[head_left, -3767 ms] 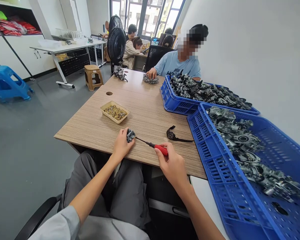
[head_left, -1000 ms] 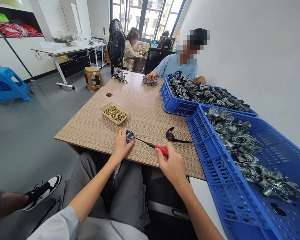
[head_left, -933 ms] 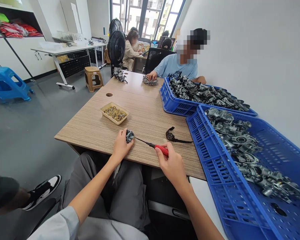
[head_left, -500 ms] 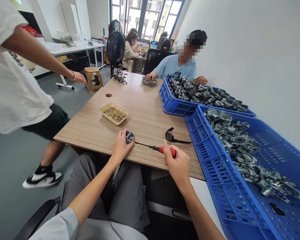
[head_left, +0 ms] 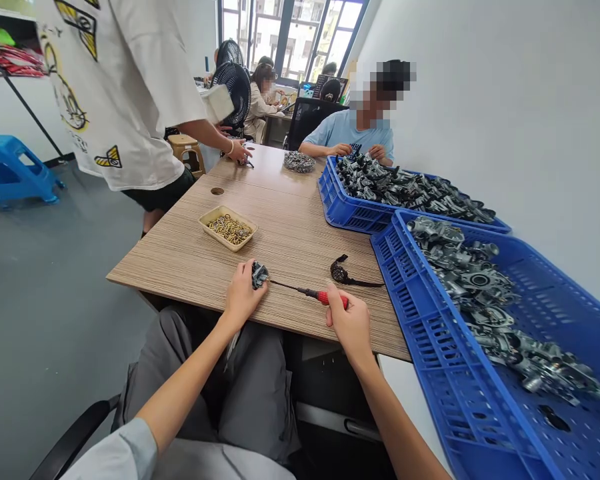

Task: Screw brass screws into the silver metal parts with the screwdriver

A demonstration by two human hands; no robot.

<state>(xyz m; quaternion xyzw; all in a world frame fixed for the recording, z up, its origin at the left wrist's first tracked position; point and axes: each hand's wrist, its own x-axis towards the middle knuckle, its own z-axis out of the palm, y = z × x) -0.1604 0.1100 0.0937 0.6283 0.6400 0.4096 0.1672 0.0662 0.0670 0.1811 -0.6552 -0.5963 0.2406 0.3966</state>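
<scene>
My left hand is closed round a small grey metal carburetor, held at the table's front edge. A screwdriver with a red and black handle is gripped in my right hand. Its long thin shaft points left, and the tip meets the carburetor's right side; the exact contact is too small to make out. Just beyond the screwdriver, a black wristwatch lies on the table. Farther back stands a cream tray of brass-coloured screws.
Two blue crates, a near one and a far one, hold many metal parts along the right. A clear dish of small parts sits near a co-worker in blue. Another person in white leans over the table's far left corner.
The screwdriver and my right hand have shifted slightly left; my left hand stays put. The person in white has walked toward the far corner and reaches there. The co-worker's hand has left the dish.
</scene>
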